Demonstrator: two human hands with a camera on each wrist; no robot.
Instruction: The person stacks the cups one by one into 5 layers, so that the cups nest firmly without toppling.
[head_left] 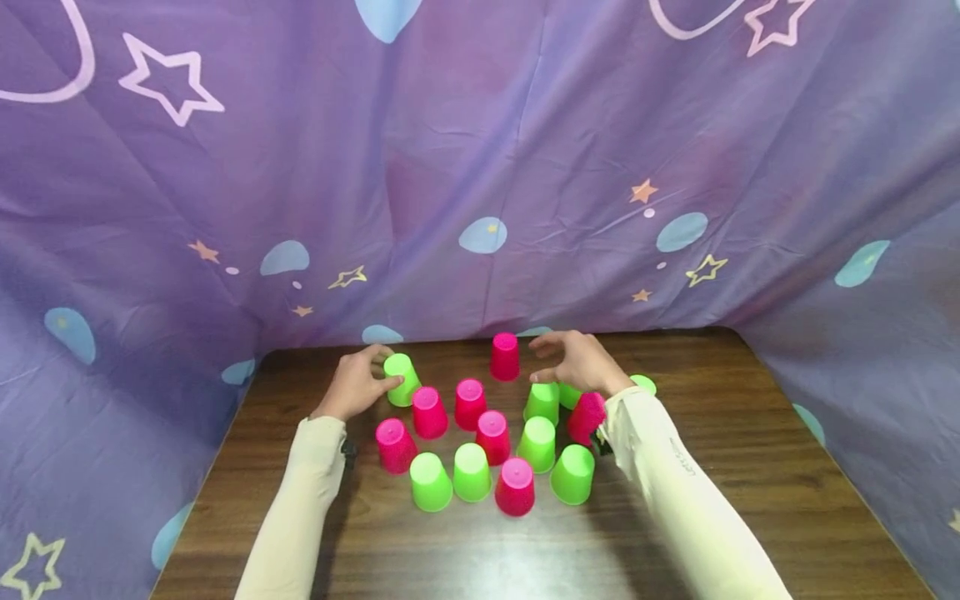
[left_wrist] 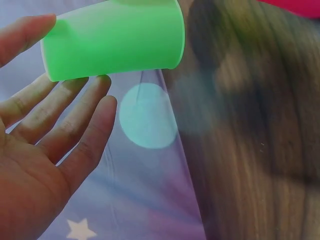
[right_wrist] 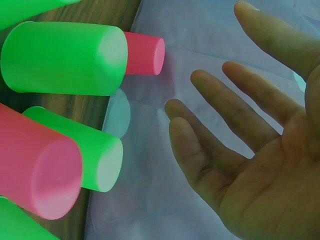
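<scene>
At the left end of a spread of upside-down cups, my left hand (head_left: 354,385) holds a green cup (head_left: 402,383) between thumb and fingers. The left wrist view shows the thumb on one side of this green cup (left_wrist: 115,40) and the fingertips against the other. My right hand (head_left: 583,362) hovers over the back right cups with fingers spread and nothing in it. Below it stand a green cup (head_left: 542,402) and another green cup (right_wrist: 102,155) partly hidden by a pink cup (right_wrist: 45,170). A lone pink cup (head_left: 505,358) stands at the back, left of the right fingertips.
Several more pink and green cups stand mouth down across the middle, among them a pink cup (head_left: 515,487) and a green cup (head_left: 572,475) in front. A green cup (head_left: 643,384) shows behind the right sleeve. A purple patterned cloth (head_left: 450,167) hangs behind the wooden table (head_left: 247,500).
</scene>
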